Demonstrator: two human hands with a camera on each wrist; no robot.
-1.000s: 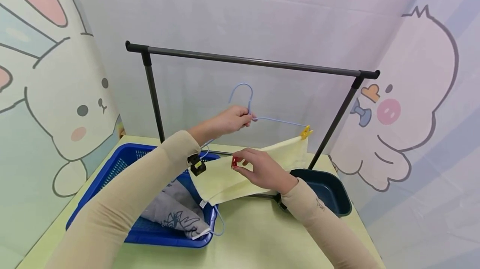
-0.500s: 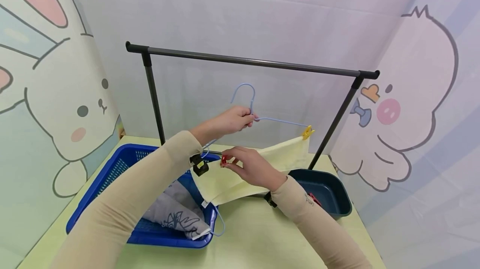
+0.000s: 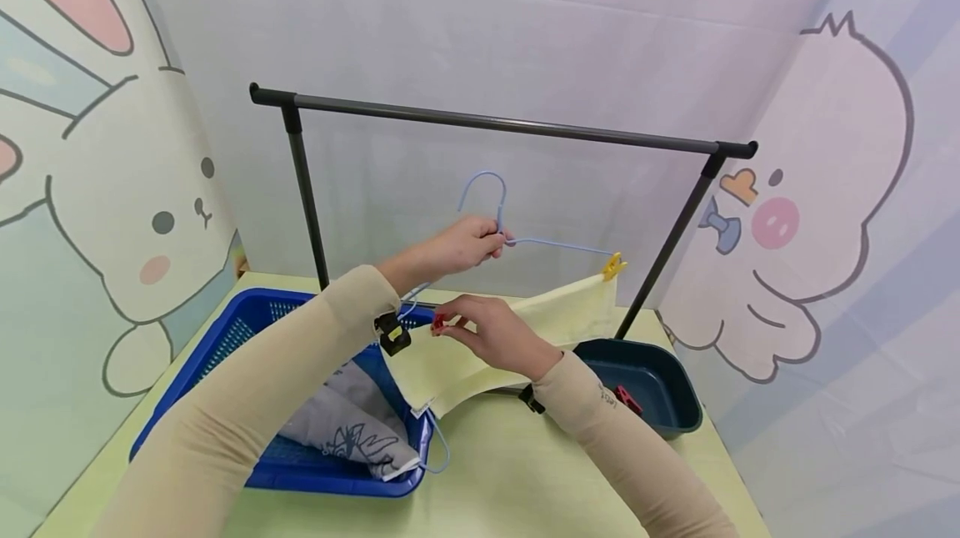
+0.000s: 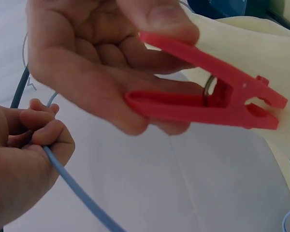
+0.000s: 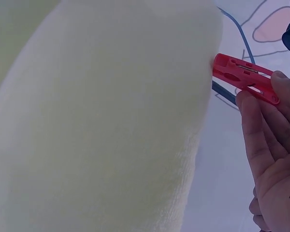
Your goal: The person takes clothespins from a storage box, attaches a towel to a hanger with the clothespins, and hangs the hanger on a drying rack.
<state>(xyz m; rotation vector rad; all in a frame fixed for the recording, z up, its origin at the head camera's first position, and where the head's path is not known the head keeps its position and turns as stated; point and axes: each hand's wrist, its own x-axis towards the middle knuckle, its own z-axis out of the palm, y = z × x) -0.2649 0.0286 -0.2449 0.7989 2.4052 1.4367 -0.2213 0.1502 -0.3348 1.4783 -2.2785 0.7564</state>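
My left hand [image 3: 474,241] grips a light blue wire hanger [image 3: 558,244] just below its hook and holds it up under the rack's bar. A pale yellow towel [image 3: 555,323] hangs along the hanger, pinned at the right end by a yellow clothespin [image 3: 613,266]. My right hand [image 3: 495,333] pinches a red clothespin [image 4: 217,92] between thumb and fingers, by the towel's upper left part. In the right wrist view the tip of this red clothespin [image 5: 244,76] is right at the towel's edge. The left wrist view shows its jaws slightly parted.
A black metal rack [image 3: 495,122] stands at the back. At left, a blue basket [image 3: 300,480] holds a grey printed cloth [image 3: 360,425], with another blue hanger [image 3: 444,448] sticking out. The dark teal tray [image 3: 678,371] at right contains a red clothespin [image 3: 628,399].
My right hand has moved left along the towel with the red clothespin, uncovering another one in the tray. The left hand keeps the hanger in nearly the same place.
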